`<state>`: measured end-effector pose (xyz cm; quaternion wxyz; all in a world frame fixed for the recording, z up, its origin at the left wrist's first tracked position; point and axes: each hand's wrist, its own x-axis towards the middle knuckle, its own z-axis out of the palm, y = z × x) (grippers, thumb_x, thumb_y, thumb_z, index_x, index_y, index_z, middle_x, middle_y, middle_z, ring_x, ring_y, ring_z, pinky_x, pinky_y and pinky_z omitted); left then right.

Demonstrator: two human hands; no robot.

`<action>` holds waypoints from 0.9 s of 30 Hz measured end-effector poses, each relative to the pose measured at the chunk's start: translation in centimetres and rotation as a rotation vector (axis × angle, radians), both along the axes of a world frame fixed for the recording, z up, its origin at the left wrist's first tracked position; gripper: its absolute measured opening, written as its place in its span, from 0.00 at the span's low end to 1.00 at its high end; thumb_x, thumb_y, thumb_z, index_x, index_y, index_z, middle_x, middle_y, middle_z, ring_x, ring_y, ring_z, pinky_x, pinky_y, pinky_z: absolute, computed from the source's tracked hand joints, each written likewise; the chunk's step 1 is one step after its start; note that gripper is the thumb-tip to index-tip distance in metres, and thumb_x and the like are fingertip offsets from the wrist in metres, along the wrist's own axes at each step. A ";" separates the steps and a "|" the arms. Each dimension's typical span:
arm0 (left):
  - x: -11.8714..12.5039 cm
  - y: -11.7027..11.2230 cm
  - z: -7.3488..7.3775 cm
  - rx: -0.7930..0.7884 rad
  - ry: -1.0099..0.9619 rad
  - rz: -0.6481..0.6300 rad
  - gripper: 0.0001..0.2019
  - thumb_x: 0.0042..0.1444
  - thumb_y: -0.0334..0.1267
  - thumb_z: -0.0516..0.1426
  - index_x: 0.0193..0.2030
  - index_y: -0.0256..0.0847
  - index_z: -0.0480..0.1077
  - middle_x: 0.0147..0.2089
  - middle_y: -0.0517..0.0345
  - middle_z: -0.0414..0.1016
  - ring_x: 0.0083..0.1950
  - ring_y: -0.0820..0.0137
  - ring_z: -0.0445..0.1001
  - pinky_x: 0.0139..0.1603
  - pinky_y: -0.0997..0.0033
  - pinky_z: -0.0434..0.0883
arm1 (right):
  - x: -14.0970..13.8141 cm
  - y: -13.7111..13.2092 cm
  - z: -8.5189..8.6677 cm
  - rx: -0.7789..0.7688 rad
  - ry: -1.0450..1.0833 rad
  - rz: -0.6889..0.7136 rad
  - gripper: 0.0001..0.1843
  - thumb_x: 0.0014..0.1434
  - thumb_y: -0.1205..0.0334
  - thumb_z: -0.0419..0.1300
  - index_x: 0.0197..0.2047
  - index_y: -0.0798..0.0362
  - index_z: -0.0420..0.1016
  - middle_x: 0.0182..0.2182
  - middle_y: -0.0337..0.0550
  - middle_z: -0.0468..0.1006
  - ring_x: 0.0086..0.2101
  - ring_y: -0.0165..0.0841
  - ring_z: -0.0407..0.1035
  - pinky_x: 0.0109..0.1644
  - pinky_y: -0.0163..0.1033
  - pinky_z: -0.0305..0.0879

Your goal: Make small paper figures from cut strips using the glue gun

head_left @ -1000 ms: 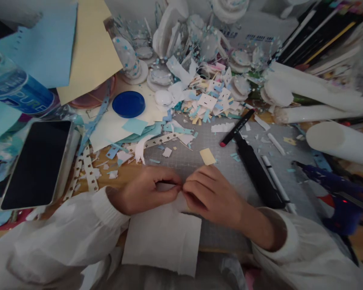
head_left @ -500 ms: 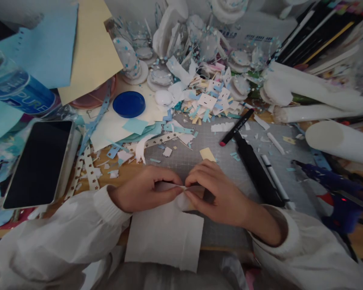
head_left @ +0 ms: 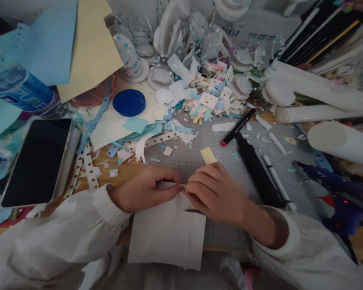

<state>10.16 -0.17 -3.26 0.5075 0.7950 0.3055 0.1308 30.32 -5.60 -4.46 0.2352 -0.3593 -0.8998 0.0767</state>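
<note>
Matt, lightly creased paper sheet

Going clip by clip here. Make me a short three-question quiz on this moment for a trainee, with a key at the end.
1. Multiple choice: what does the left hand hold?
A) a phone
B) a white sheet
C) a blue lid

2. True or false: a red light shows on the glue gun at the right side of the picture.

3. Fill in the colour: just beyond the right hand lies a small ____ piece of paper.

Key: 1. B; 2. True; 3. Yellow.
</note>
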 end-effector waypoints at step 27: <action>-0.2 0.0 -0.5 -0.022 0.012 -0.098 0.10 0.61 0.39 0.55 0.37 0.36 0.75 0.32 0.56 0.78 0.32 0.73 0.73 0.33 0.77 0.66 | 0.6 0.0 0.3 -0.520 0.187 -0.036 0.05 0.60 0.64 0.58 0.38 0.53 0.64 0.32 0.38 0.69 0.35 0.31 0.61 0.42 0.41 0.52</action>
